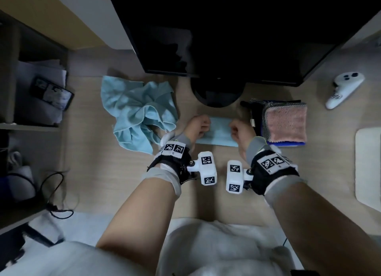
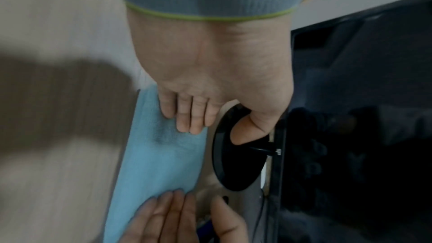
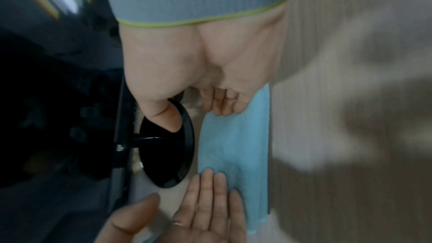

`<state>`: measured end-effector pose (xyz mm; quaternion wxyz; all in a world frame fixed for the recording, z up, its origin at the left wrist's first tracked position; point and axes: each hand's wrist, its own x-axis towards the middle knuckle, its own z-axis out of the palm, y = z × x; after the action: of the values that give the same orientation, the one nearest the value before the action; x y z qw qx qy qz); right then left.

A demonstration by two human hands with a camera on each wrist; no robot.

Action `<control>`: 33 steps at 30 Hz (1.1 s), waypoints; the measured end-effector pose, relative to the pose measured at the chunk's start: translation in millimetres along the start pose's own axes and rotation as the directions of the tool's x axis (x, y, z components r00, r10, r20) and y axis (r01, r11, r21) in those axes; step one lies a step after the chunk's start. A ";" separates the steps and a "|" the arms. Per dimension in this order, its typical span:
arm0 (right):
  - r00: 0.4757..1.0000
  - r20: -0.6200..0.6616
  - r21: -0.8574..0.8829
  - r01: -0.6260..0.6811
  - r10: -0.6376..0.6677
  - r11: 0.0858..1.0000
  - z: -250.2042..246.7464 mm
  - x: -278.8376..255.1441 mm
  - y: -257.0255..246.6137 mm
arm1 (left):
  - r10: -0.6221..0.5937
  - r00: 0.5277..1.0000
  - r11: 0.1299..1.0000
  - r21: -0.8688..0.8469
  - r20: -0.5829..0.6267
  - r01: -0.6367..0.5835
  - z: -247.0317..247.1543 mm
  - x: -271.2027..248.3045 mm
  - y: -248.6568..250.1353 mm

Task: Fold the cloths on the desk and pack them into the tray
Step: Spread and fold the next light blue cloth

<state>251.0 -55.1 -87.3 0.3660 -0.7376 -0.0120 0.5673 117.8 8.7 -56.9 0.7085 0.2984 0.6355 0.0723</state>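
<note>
Hands flat: left hand (image 1: 198, 124) and right hand (image 1: 240, 129) pressed straight fingers on opposite ends of the folded light-blue cloth strip (image 1: 219, 132). Its long axis ran hand to hand. Pink-topped folded stack (image 1: 285, 124) sat just beyond the right hand, the nearer one.

The folded cloth (image 1: 218, 132) is light blue. The messy cloth (image 1: 137, 112) is light blue too. The top cloth in the tray (image 1: 286, 124) is pink. The desk (image 1: 86, 152) is pale wood. The wrist bands (image 1: 272, 162) have black-and-white squares.
</note>
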 end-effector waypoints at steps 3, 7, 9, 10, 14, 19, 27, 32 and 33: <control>0.998 0.058 0.003 0.023 -0.023 1.000 -4.8 -23.9 -5.1 | 0.079 0.997 0.993 -0.092 -0.013 -0.080 -5.8 -21.8 -2.5; 0.977 0.029 -0.010 0.212 -0.212 0.977 -1.6 -51.8 -14.2 | 0.198 0.973 0.958 -0.185 -0.120 -0.218 -21.1 -43.0 -10.4; 0.962 0.061 -0.019 0.267 -0.265 0.964 5.3 -64.3 -7.8 | 0.235 0.951 0.943 -0.189 -0.200 -0.273 -33.6 -61.7 -20.3; 0.961 0.067 -0.045 0.272 -0.269 0.961 9.1 -68.7 -5.6 | 0.235 0.944 0.942 -0.185 -0.230 -0.280 -40.1 -65.8 -24.2; 0.941 0.240 -0.159 0.279 -0.237 0.947 43.6 -91.0 0.5 | 0.225 0.881 0.917 -0.215 -0.416 -0.336 -79.4 -83.2 -42.5; 0.890 0.355 -0.194 0.370 -0.286 0.909 94.0 -102.2 0.2 | 0.238 0.763 0.946 -0.036 -0.601 -0.323 -134.6 -91.6 -51.6; 0.896 0.406 -0.429 0.359 -0.178 0.829 208.9 -82.5 -16.6 | 0.208 0.891 0.978 0.086 -0.405 -0.189 -223.1 -57.9 -31.5; 0.916 0.211 -0.491 0.401 -0.341 0.774 224.1 -79.7 -23.7 | 0.205 0.930 0.969 0.197 -0.306 -0.148 -255.0 -40.2 -17.0; 0.915 0.145 -0.462 0.399 -0.376 0.792 225.0 -81.8 -25.7 | 0.238 0.920 0.960 0.220 -0.312 -0.174 -260.5 -37.3 -13.6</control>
<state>41.9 46.7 -25.2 0.2788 -0.7737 -0.3119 0.4757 -138.6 65.9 -35.7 0.5471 0.4124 0.7156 0.1361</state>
